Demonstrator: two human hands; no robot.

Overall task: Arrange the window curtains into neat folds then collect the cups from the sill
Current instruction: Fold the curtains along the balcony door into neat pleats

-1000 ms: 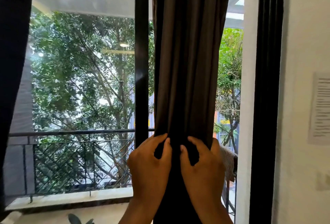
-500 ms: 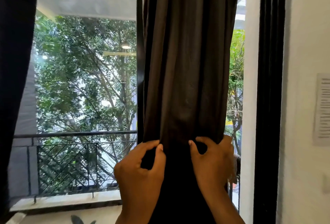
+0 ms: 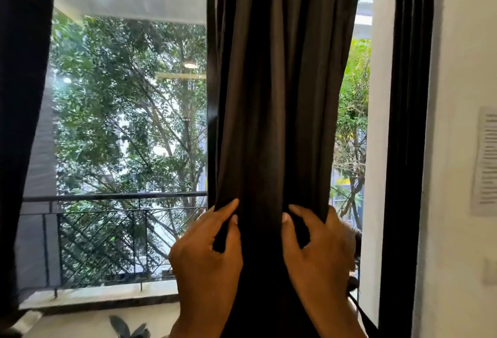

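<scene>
a: pinching cloth, both of them. left hand (image 3: 207, 259) has thumb and forefinger closed on a pleat at the near left edge of the curtain (image 3: 279, 95); right hand (image 3: 317, 251) does the same on the right edge, fingers curled round behind the fabric.

b: gap between the hands?

a: a dark band of gathered cloth, hanging straight down between them. curtain hangs in the middle of the window, in front of the black frame post (image 3: 212, 122), bunched into loose vertical folds.

b: how does it look to handle?

a: soft, limp, fairly heavy drape by my reading; matte, not slippery. folds look shallow and uneven, so it will likely slump if let go. best taken at the fold ridges, at about this height or a little higher, one pleat per pinch.

b: cups?

a: none in view. sill (image 3: 88, 297) shows only at lower left, pale ledge, with a dark leaf shape (image 3: 126, 328) below it that i cannot identify.

b: farther out?

a: second dark curtain (image 3: 18, 122) at far left edge. right side, white wall with a printed notice (image 3: 486, 160), text blurred. beyond the glass, a balcony railing (image 3: 107, 219), then trees (image 3: 129, 111).

b: stage?

a: folding step, i judge; cups not yet begun.
</scene>
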